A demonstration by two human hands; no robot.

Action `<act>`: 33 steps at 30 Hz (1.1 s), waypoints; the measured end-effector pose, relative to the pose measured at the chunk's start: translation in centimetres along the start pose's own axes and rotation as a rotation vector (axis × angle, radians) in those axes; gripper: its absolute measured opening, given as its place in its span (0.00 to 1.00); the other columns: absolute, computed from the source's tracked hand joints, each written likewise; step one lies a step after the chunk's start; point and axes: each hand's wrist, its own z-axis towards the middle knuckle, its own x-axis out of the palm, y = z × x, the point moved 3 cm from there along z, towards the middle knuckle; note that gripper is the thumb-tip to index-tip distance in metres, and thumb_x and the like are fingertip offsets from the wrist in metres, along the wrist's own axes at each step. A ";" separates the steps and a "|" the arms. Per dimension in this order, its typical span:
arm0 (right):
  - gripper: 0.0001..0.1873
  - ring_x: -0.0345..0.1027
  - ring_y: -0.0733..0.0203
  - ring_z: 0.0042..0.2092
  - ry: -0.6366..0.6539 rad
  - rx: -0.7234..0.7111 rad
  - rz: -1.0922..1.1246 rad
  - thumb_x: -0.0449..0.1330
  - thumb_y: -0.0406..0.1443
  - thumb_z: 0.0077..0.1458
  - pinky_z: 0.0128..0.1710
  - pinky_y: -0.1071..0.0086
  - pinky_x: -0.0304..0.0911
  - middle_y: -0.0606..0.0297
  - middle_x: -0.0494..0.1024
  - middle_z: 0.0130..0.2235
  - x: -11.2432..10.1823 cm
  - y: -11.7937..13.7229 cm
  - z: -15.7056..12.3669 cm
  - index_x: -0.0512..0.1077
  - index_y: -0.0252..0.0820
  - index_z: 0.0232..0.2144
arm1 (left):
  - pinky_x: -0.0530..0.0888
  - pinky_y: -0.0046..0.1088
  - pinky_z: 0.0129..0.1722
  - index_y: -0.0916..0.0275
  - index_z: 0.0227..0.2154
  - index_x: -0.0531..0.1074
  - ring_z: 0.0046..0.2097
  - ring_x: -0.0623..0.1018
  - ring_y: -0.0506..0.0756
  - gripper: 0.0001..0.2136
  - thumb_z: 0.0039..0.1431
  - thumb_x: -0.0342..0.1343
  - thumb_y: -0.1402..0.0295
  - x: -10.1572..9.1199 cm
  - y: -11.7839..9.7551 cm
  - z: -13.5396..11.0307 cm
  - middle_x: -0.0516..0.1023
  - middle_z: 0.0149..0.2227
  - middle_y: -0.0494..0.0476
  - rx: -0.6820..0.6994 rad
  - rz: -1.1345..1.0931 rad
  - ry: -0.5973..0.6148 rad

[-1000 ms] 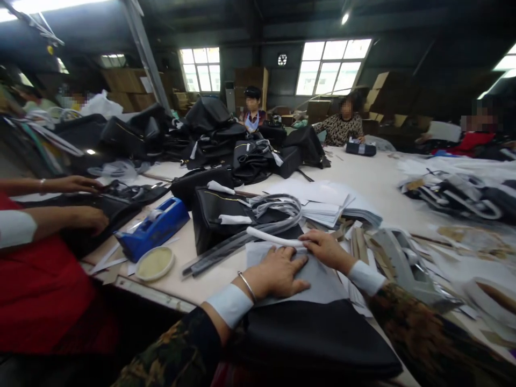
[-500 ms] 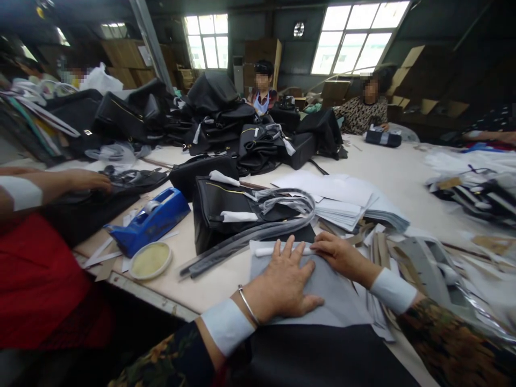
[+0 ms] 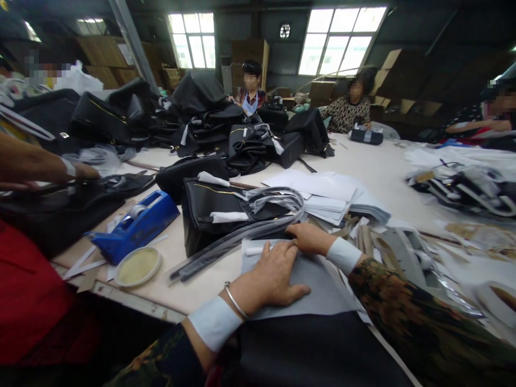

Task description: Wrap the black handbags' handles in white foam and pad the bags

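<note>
My left hand (image 3: 270, 282) lies flat on a thin grey sheet (image 3: 322, 290), fingertips on a white wrapped roll (image 3: 253, 251) along the sheet's far edge. That sheet covers part of a black leather-like bag or panel (image 3: 314, 349) close to my body. My right hand (image 3: 310, 240) is at the sheet's far edge, beside my left fingertips, with its fingers curled together; whatever they hold is hidden. Just beyond stands a black handbag (image 3: 201, 201) with a gold zip, white-wrapped parts and plastic-wrapped handles (image 3: 242, 234).
On the left are a blue tape dispenser (image 3: 137, 223), a round dish with a yellowish surface (image 3: 138, 267) and a co-worker's arm (image 3: 36, 161). White paper sheets (image 3: 326, 207) and a grey tape dispenser (image 3: 407, 258) lie to the right. Black bags (image 3: 201, 107) are piled behind; other people sit across.
My right hand has moved forward and left, off the roll's right end to the sheet's far edge. The left hand remains flat, its fingers now closer together. The view has shifted slightly right.
</note>
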 end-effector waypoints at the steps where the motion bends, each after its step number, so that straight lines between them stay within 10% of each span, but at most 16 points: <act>1: 0.12 0.73 0.54 0.41 0.005 0.004 0.001 0.59 0.32 0.56 0.40 0.68 0.62 0.55 0.81 0.40 0.0 0.0 0.0 0.77 0.37 0.43 | 0.57 0.54 0.64 0.64 0.62 0.57 0.64 0.62 0.69 0.39 0.52 0.59 0.46 -0.1 0.2 0.1 0.62 0.62 0.71 -0.010 -0.016 -0.015; 23: 0.12 0.66 0.55 0.44 -0.289 -0.354 -0.166 0.51 0.28 0.63 0.45 0.62 0.57 0.53 0.76 0.42 -0.6 3.0 -4.2 0.75 0.34 0.37 | 0.69 0.40 0.55 0.64 0.51 0.70 0.52 0.72 0.64 0.27 0.56 0.57 0.49 -1.2 2.0 -1.0 0.73 0.50 0.66 -0.023 0.142 -0.010; 30: 0.11 0.67 0.55 0.43 -0.329 -0.439 -0.131 0.52 0.29 0.64 0.44 0.62 0.60 0.51 0.77 0.42 0.0 2.7 -4.9 0.75 0.33 0.37 | 0.45 0.59 0.65 0.62 0.65 0.57 0.69 0.44 0.74 0.48 0.44 0.63 0.42 -1.2 2.3 -1.3 0.53 0.68 0.70 -0.106 0.292 -0.184; 33: 0.11 0.66 0.56 0.41 -0.316 -0.450 -0.161 0.52 0.30 0.64 0.43 0.62 0.59 0.52 0.76 0.42 0.0 2.7 -5.3 0.74 0.34 0.36 | 0.42 0.61 0.65 0.63 0.65 0.57 0.68 0.49 0.73 0.48 0.46 0.61 0.40 -1.0 2.4 -1.4 0.64 0.62 0.72 -0.133 0.318 -0.161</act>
